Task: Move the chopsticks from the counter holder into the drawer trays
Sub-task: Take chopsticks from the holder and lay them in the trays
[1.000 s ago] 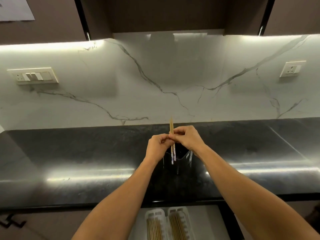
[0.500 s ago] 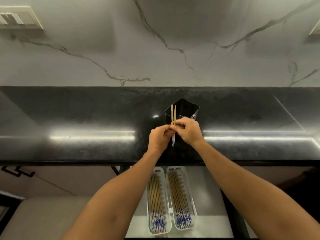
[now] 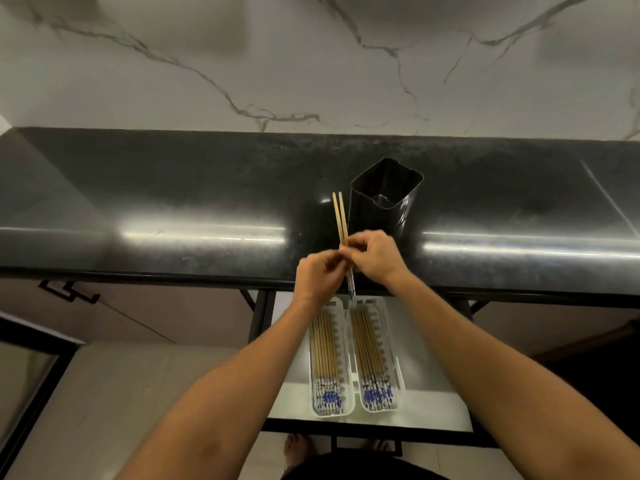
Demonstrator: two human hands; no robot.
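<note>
Apparently the last chopsticks (image 3: 340, 220) are being pinched by the left hand (image 3: 317, 279) and right hand (image 3: 376, 261); the holder (image 3: 375, 216) looks emptied, the trays (image 3: 310, 375) almost full.

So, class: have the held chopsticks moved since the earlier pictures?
Yes: the chopsticks have shifted left, clear of the holder, toward the drawer trays.

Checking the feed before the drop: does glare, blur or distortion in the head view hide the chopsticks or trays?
Head view: no; glare streaks lie on the counter either side of the holder, clear of the held chopsticks; the trays read sharp; wide-angle stretch swells the forearms toward the bottom corners.
</note>
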